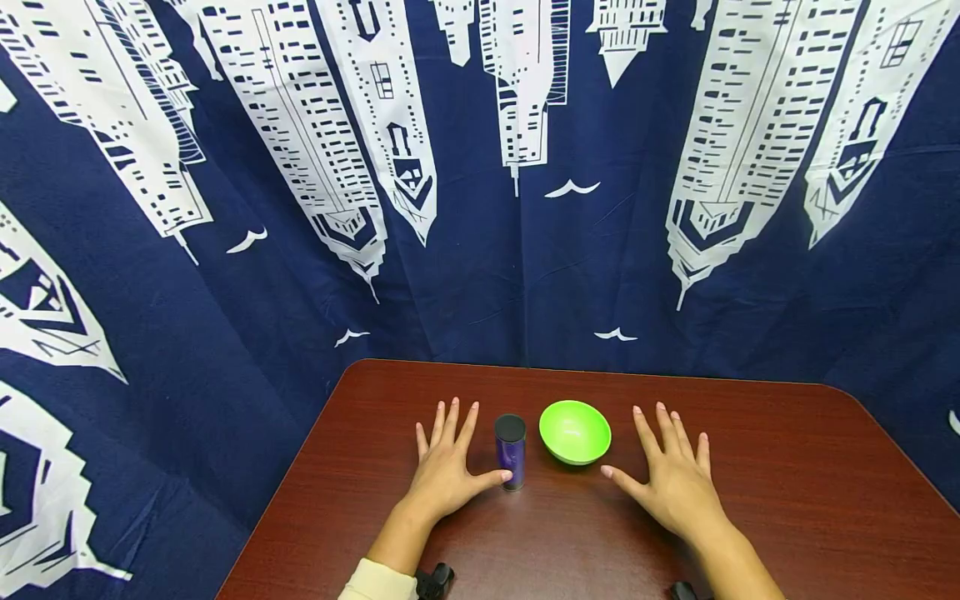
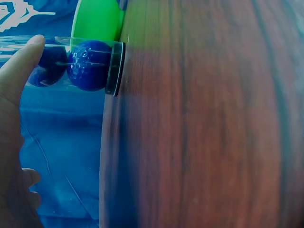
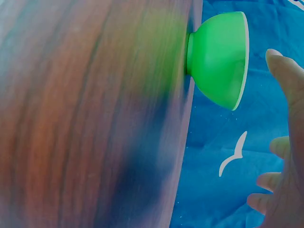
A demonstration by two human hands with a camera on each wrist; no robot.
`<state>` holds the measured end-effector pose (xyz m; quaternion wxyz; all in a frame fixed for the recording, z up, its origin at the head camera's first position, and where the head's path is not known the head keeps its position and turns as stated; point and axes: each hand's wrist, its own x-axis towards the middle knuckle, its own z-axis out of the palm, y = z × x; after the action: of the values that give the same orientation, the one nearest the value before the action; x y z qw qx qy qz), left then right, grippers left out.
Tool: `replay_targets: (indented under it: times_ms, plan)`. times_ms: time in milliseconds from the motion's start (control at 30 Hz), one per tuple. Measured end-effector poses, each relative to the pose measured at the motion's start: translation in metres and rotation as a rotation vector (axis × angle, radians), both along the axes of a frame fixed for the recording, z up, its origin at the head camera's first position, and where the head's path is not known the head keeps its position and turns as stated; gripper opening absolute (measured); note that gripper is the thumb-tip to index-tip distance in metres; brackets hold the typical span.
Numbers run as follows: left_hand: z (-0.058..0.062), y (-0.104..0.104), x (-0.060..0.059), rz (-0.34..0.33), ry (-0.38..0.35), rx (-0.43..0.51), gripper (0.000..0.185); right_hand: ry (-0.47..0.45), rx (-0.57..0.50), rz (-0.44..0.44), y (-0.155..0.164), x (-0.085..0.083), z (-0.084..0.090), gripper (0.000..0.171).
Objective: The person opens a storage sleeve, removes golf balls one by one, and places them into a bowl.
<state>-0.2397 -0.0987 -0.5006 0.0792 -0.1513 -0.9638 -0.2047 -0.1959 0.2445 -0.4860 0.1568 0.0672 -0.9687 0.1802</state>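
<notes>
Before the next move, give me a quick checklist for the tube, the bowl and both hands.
1. The tube upright on the table: ok.
2. The lid on the tube's top: ok.
3. The bowl mouth up on the table: ok.
4. The left hand open, fingers spread: ok.
5. The left thumb off the tube: cannot tell; it overlaps the tube in the head and left wrist views.
6. The right hand open and off the bowl: ok, a gap shows.

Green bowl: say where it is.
In the head view, the green bowl stands on the table, right of the canister and left of the right hand.
</notes>
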Motion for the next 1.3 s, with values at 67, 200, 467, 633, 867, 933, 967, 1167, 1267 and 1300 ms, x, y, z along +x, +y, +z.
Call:
replay_targets:
  times_ms: [67,200,467,633,867,933,967,1167,1267,1300]
  plan:
    - [0.0,0.001,0.0,-0.012,-0.003,0.02,0.116,0.007,-0.009,0.012,0.0,0.0,0.0,0.104]
    - [0.001,0.002,0.001,-0.052,-0.035,0.102,0.112,0.048,-0.035,0.05,-0.002,-0.001,0.0,0.1]
    - [0.001,0.008,0.003,-0.116,-0.162,0.334,0.098,0.106,-0.106,0.094,-0.008,-0.002,-0.002,0.09]
    - [0.0,0.012,0.002,-0.14,-0.142,0.422,0.087,0.142,-0.19,0.128,-0.012,-0.003,-0.003,0.079]
    - [0.002,0.018,0.003,-0.172,-0.162,0.521,0.078,0.172,-0.295,0.165,-0.019,-0.002,-0.002,0.066]
    - [0.002,0.02,0.003,-0.165,-0.18,0.525,0.078,0.177,-0.319,0.173,-0.022,-0.001,-0.002,0.064]
    - [0.002,0.021,0.003,-0.163,-0.188,0.526,0.077,0.179,-0.327,0.178,-0.023,0.0,-0.002,0.063]
    - [-0.002,0.025,0.004,-0.169,-0.22,0.529,0.074,0.202,-0.31,0.198,-0.032,0.001,0.0,0.061]
    - [-0.003,0.028,0.004,-0.184,-0.228,0.539,0.067,0.218,-0.299,0.201,-0.035,0.001,0.002,0.059]
    - [-0.004,0.028,0.005,-0.188,-0.23,0.542,0.065,0.222,-0.3,0.202,-0.036,0.002,0.002,0.058]
